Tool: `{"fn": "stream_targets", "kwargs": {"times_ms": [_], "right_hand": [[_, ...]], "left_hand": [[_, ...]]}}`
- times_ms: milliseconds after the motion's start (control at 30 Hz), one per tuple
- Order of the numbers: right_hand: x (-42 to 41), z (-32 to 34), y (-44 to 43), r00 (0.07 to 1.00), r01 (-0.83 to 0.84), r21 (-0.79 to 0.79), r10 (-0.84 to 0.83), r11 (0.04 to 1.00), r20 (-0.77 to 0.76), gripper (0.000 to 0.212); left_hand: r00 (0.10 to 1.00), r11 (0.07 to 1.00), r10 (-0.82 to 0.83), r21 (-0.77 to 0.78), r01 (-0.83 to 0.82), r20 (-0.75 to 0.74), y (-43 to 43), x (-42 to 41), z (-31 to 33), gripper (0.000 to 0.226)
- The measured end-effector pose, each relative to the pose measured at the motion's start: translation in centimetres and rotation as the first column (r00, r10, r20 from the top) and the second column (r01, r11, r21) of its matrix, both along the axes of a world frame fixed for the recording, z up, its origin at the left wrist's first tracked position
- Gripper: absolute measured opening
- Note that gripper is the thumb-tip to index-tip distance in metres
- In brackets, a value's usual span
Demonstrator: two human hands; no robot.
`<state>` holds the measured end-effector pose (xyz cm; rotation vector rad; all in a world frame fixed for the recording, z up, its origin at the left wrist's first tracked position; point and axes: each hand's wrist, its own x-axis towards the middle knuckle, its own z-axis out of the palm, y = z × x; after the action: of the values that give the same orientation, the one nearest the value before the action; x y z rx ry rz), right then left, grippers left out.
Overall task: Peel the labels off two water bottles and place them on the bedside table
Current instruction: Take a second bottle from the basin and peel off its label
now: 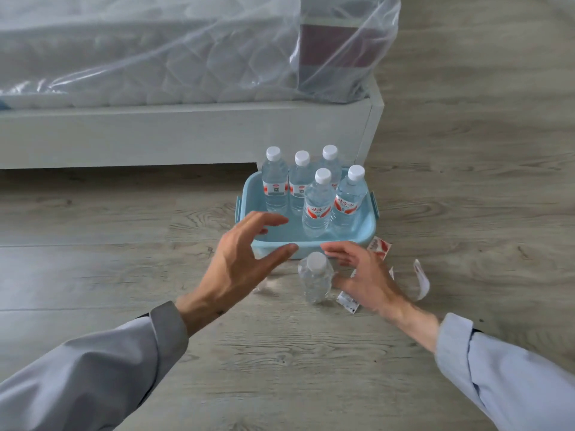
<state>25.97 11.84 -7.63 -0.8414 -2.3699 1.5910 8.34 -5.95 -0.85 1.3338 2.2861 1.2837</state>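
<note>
Bare bottle (315,279) upright on floor (124,275), just in front of blue tub (311,242) holding five labelled ones. Left hand (241,262) hovering, fingers spread wide, gripping nothing. Right hand (362,275) open too, thumb about touching bottle (hard to tell). Peeled labels (421,279) scattered beside it.

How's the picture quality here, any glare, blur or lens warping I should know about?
Head view: soft, even daylight with faint shadows; glare streaks on the plastic wrap over the mattress; wide-angle bending along the bed frame; slight motion blur at the left hand; the peeled bottle and tray stay fairly sharp.
</note>
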Motion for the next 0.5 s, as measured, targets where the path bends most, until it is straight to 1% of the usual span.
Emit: {"fn": "stream_targets", "kwargs": {"times_ms": [67, 100, 133, 200, 233, 300, 333, 367, 400, 433, 500], "right_hand": [[0.0, 0.3, -0.3, 0.999, -0.043, -0.015, 0.043, 0.999, 0.017, 0.07], [0.1, 0.4, -0.4, 0.998, -0.057, -0.008, 0.058, 0.998, 0.029, 0.071], [0.2, 0.5, -0.5, 0.997, -0.069, 0.012, 0.068, 0.998, 0.037, 0.072], [0.3, 0.6, -0.6, 0.996, -0.088, 0.063, 0.085, 0.994, 0.039, 0.073], [0.2, 0.6, -0.7, 0.995, -0.094, 0.086, 0.091, 0.992, 0.039, 0.073], [0.0, 0.5, -0.8, 0.995, -0.095, 0.122, 0.089, 0.988, 0.05, 0.073], [-0.2, 0.4, -0.8, 0.995, -0.091, 0.132, 0.084, 0.987, 0.058, 0.074], [-0.3, 0.3, -0.8, 0.995, -0.089, 0.134, 0.08, 0.987, 0.067, 0.075], [-0.4, 0.1, -0.8, 0.994, -0.088, 0.126, 0.079, 0.988, 0.076, 0.077], [-0.5, -0.1, -0.8, 0.993, -0.089, 0.112, 0.08, 0.99, 0.084, 0.079], [-0.6, -0.5, -0.9, 0.992, -0.086, 0.089, 0.077, 0.992, 0.096, 0.085]], "left_hand": [[0.992, 0.996, 0.081, 0.053, -0.076, -0.098, -1.3, -1.8, 1.2, 0.045], [0.985, 0.99, 0.13, 0.075, -0.122, -0.115, -2.1, -2.6, 1.4, 0.049], [0.98, 0.983, 0.174, 0.084, -0.166, -0.102, -3.0, -3.5, 1.3, 0.055], [0.973, 0.972, 0.229, 0.045, -0.229, 0.006, -4.8, -4.5, 0.0, 0.073], [0.968, 0.971, 0.239, -0.004, -0.239, 0.075, -5.6, -4.7, -1.0, 0.084], [0.954, 0.968, 0.241, -0.12, -0.222, 0.178, -6.7, -4.6, -3.3, 0.105], [0.948, 0.964, 0.241, -0.161, -0.21, 0.207, -7.0, -4.4, -4.3, 0.11], [0.942, 0.961, 0.243, -0.187, -0.202, 0.23, -7.1, -4.3, -5.2, 0.111], [0.937, 0.959, 0.246, -0.202, -0.199, 0.246, -7.1, -4.2, -6.1, 0.107], [0.934, 0.958, 0.249, -0.209, -0.198, 0.255, -6.9, -4.2, -6.9, 0.098], [0.938, 0.958, 0.247, -0.21, -0.197, 0.245, -6.5, -4.0, -8.2, 0.073]]}}
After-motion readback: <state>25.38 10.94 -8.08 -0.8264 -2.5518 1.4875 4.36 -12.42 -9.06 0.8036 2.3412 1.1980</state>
